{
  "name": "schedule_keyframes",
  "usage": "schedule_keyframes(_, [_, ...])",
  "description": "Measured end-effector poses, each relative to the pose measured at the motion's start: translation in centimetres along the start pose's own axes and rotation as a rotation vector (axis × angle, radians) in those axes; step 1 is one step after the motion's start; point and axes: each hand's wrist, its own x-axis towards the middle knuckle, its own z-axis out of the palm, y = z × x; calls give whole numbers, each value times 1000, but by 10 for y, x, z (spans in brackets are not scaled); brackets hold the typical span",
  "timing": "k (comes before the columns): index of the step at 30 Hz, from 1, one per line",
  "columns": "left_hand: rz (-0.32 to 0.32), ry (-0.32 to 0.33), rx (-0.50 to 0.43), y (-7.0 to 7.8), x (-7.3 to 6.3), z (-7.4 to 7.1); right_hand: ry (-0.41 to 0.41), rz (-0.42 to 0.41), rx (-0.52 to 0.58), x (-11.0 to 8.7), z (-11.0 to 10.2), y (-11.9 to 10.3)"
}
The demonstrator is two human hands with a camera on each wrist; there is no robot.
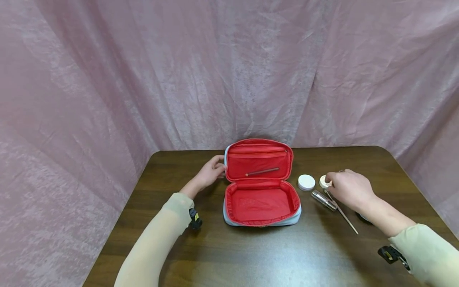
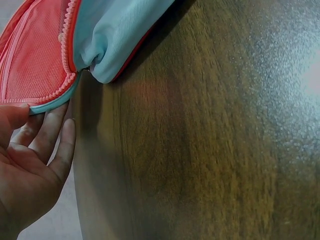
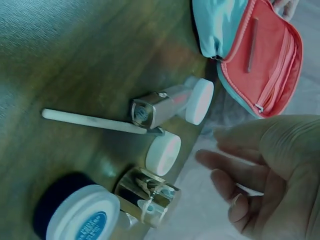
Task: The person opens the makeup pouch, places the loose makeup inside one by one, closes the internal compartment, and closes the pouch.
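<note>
My left hand (image 1: 210, 172) pinches the side edge of the raised lid of a cosmetic bag (image 1: 263, 223), light blue outside and red inside. In the left wrist view, thumb and fingers lie on either side of the lid's blue rim (image 2: 52, 104). A thin brown pencil (image 1: 262, 172) lies against the lid's red lining. Over the things right of the bag is my right hand (image 1: 353, 189), fingers loosely bent with nothing between them. Nearest it are a small white jar (image 3: 163, 153), a thin light-handled stick (image 1: 346, 218) and a silver tube (image 1: 324, 200).
A larger white round jar (image 1: 306, 182) stands beside the bag. The right wrist view shows a shiny gold container (image 3: 147, 196) and a black jar with a white, blue-labelled lid (image 3: 82, 215). Behind the wooden table (image 1: 222, 255) hangs a pink curtain (image 1: 229, 71).
</note>
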Motion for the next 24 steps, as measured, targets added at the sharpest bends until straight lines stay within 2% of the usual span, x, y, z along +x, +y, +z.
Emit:
schedule_keyframes(3, [6,-7,-5,3,-3,0,-40,72,12,-4,4,-2])
schedule_keyframes(7, [4,-15,-6,3,-2,0,-62,117,16,-7,8,-2])
schedule_keyframes(9, [5,-14,-5,-1,0,0,-93,122,10,-8,10,0])
schedule_keyframes(14, [8,-20,-10,-1,0,-1,-187,127,6,-6,15,3])
schedule_keyframes(24, [8,-11,-13,1,-1,0,-271,162,-3,-1,21,8])
